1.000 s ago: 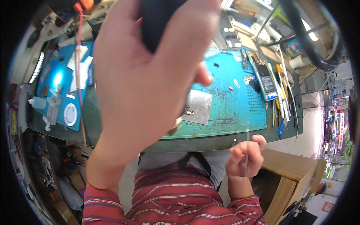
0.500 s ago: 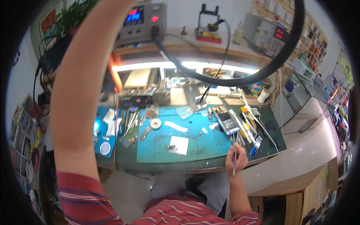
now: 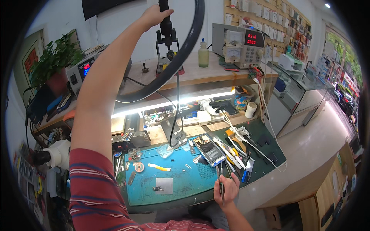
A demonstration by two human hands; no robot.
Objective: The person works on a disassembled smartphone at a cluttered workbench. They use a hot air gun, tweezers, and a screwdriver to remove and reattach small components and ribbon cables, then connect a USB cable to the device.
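Observation:
My left hand (image 3: 155, 17) is raised over the shelf, closed round the black handle of a hot-air gun (image 3: 165, 27). The gun points down just above a dark stand with a red base (image 3: 181, 72); whether they touch I cannot tell. A thick black hose (image 3: 189, 44) loops beside it. My right hand (image 3: 228, 189) holds metal tweezers (image 3: 221, 184), tips up, near the bench's front edge. Beyond them lies an opened phone (image 3: 210, 149) with its battery showing. A small circuit board (image 3: 158, 188) rests on a pale square pad (image 3: 166, 183) on the blue mat (image 3: 181, 184).
An orange-and-white flex strip (image 3: 158, 167) and a solder spool (image 3: 139, 167) lie on the mat. Pens and tools crowd the right, including a blue-and-white tube (image 3: 248, 171). A power supply (image 3: 241, 46) and a liquid bottle (image 3: 203, 56) stand on the shelf. A white cable (image 3: 266, 109) hangs at right.
The view has tilted up and shifted right. My left hand, out of sight at the top before, now shows with the hot-air gun at the stand. My right hand still holds the tweezers.

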